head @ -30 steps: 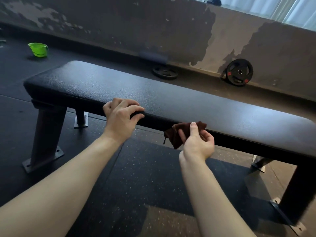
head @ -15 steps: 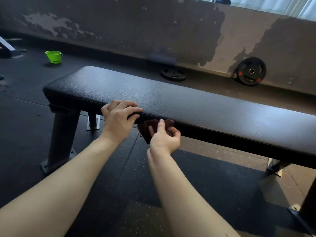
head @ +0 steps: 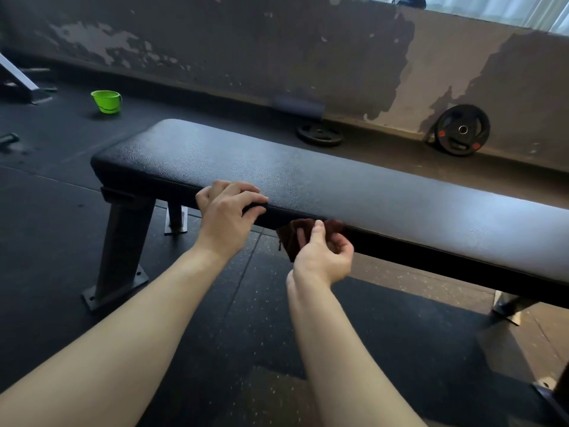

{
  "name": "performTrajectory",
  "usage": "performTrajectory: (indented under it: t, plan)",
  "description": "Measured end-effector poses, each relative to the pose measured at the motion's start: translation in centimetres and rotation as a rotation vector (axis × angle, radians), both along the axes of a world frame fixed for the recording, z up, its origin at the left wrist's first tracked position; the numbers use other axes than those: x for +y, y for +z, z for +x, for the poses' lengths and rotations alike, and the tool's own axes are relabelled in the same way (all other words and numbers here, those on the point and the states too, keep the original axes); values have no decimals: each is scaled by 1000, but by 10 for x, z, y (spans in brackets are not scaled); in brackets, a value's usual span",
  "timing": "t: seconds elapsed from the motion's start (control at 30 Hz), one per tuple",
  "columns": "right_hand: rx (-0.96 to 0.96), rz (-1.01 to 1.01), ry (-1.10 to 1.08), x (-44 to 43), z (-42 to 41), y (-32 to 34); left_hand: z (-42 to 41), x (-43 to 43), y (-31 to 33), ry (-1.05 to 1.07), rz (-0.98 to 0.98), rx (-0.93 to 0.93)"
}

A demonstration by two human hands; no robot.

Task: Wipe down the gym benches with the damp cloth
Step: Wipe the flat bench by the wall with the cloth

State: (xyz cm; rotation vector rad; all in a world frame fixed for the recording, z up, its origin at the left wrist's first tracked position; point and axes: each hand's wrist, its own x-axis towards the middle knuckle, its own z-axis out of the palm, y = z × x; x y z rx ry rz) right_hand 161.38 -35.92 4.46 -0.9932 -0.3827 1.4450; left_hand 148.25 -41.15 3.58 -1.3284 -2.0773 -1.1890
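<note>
A: Where is the cloth point(head: 292, 239)?
B: The right hand point(head: 323, 257) is pinching it against the near side of the bench point(head: 354, 183). The left hand point(head: 229, 211), at ten o'clock from it, is gripping the edge.
A: Any tip?
B: Probably flattening the cloth and wiping in overlapping strokes.

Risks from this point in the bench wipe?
1. The right hand holds the cloth bunched against the near side edge of the bench, so it likely covers only a narrow strip and may leave gaps.
2. The left hand grips that same edge beside the cloth; a stroke toward it could bump the fingers or skip the patch they cover.
</note>
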Motion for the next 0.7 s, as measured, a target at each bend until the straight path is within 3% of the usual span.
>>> performTrajectory:
  t: [0.17,0.27,0.33,0.47,0.57,0.7]
  plan:
    - [61,-42,170,-17,-32,-11,-3,-4,0,-33,12,27]
    - [-44,-7,288,-17,-11,-9,2,-11,0,-43,80,-3]
    - [-148,57,434,-17,10,-10,6,-19,-2,-165,68,-22]
    - [-283,258,681,-12,43,-11,19,-40,-5,-462,-112,-323]
    - [-360,336,763,-17,48,-9,31,-47,-4,-489,-169,-411]
    - [-212,234,778,-26,40,-4,41,-55,5,-438,-166,-515]
